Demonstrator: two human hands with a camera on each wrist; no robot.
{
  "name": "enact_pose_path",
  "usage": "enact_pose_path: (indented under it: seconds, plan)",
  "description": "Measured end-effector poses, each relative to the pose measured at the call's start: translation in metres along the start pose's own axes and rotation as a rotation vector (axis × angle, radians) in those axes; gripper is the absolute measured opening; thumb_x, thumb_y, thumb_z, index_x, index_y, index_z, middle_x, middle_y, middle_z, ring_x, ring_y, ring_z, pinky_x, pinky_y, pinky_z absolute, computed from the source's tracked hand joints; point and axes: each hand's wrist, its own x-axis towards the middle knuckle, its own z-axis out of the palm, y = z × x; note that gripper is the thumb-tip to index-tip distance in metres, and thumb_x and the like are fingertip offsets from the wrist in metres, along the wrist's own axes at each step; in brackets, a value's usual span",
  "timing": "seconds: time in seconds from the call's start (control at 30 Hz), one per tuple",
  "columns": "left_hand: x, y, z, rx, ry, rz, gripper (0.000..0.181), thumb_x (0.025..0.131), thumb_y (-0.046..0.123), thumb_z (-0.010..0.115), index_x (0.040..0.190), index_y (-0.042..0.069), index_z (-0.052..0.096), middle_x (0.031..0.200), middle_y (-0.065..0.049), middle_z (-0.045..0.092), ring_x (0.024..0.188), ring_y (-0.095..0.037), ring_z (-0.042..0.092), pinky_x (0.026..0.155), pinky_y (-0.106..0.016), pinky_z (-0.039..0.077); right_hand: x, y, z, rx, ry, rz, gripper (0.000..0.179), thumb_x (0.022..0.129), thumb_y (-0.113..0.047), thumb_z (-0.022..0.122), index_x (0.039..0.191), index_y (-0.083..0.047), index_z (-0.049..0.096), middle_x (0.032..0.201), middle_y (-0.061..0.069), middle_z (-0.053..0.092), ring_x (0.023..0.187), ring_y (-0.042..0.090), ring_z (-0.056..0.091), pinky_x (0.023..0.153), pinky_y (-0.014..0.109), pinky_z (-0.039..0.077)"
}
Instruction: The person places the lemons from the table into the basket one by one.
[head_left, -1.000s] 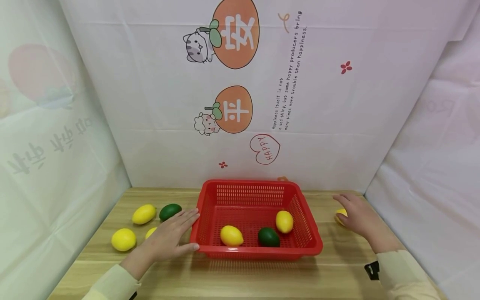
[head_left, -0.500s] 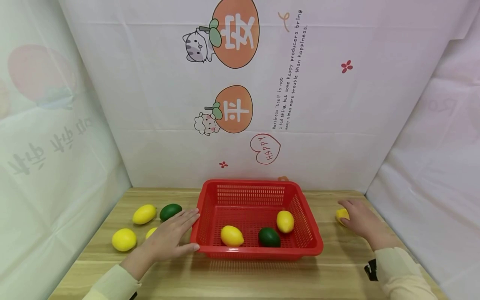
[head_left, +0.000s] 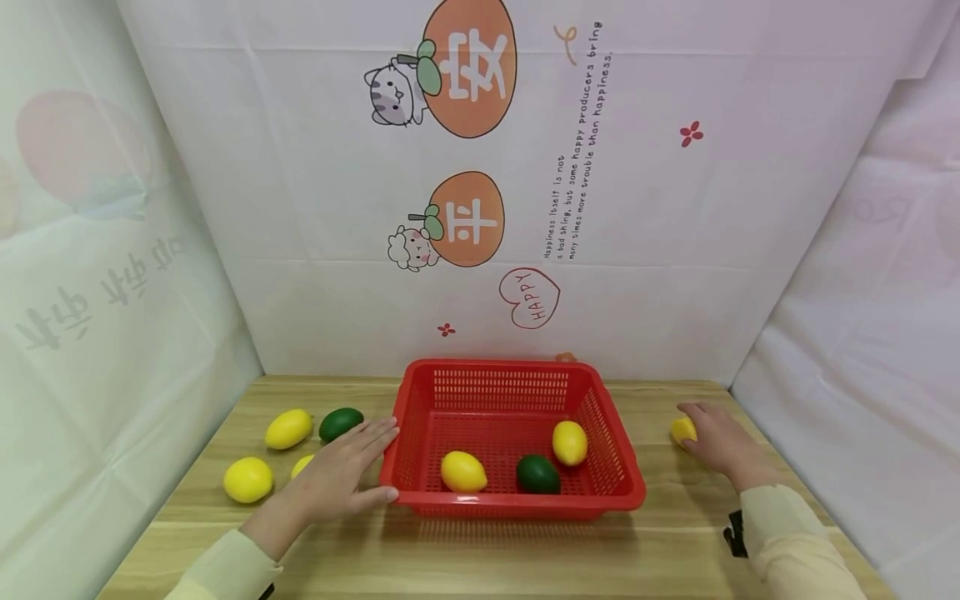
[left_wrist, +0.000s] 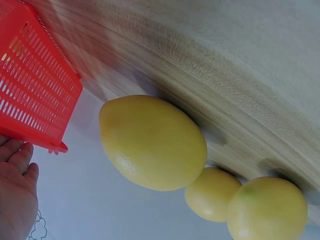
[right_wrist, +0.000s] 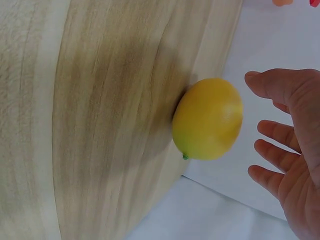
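My left hand point(head_left: 337, 473) lies with its fingers straight against the left rim of a red plastic basket point(head_left: 517, 502). Inside the basket are a yellow lemon point(head_left: 463, 472), another yellow lemon point(head_left: 570, 443) and a dark green lemon-shaped fruit point(head_left: 537, 474). At the right of the table, my right hand point(head_left: 723, 442) hovers over a single lemon point(head_left: 683, 432), partly hiding it. In the right wrist view that lemon point(right_wrist: 207, 119) rests on the wood, and the thumb and fingers are spread apart from it, holding nothing.
Left of the basket lie a yellow lemon point(head_left: 288, 428), another lemon point(head_left: 248, 480), a dark green fruit point(head_left: 341, 423) and a lemon point(head_left: 302, 465) partly behind my left hand. White printed cloth point(head_left: 337, 317) walls the wooden table point(head_left: 525, 558) at the back and both sides.
My right hand has shifted slightly right and down, a little nearer me, beside the lemon. The left hand, basket and fruit have stayed in place.
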Motion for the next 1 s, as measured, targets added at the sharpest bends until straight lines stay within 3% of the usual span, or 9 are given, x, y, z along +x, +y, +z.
enact_pose_path:
  seconds: [0.37, 0.67, 1.0]
  plan:
    - [0.000, 0.001, 0.000, 0.007, -0.003, -0.001, 0.082, 0.091, 0.062, 0.052, 0.145, 0.000, 0.043, 0.152, -0.011, 0.038, 0.139, -0.029, 0.034, 0.112, -0.049, 0.029, 0.004, 0.008, 0.011, 0.002, -0.029, 0.022, 0.049, 0.074, -0.003, 0.077, 0.115, 0.014, 0.056, 0.113, 0.037, 0.055, 0.104, 0.055, 0.052, 0.090, 0.063, 0.043]
    - [-0.001, 0.000, 0.000, 0.001, 0.000, -0.004, 0.082, 0.091, 0.062, 0.053, 0.145, 0.001, 0.043, 0.152, -0.011, 0.037, 0.139, -0.029, 0.034, 0.112, -0.049, 0.028, 0.002, 0.008, 0.013, 0.025, -0.103, 0.113, 0.048, 0.083, -0.008, 0.070, 0.122, 0.014, 0.053, 0.119, 0.040, 0.050, 0.108, 0.057, 0.048, 0.090, 0.065, 0.041]
    - [-0.001, -0.001, 0.002, 0.002, 0.003, -0.010, 0.082, 0.090, 0.062, 0.054, 0.145, 0.002, 0.043, 0.152, -0.010, 0.037, 0.140, -0.027, 0.034, 0.112, -0.048, 0.029, 0.003, 0.005, 0.017, 0.009, -0.102, 0.101, 0.043, 0.084, -0.006, 0.069, 0.119, 0.015, 0.054, 0.114, 0.040, 0.052, 0.104, 0.057, 0.050, 0.089, 0.064, 0.043]
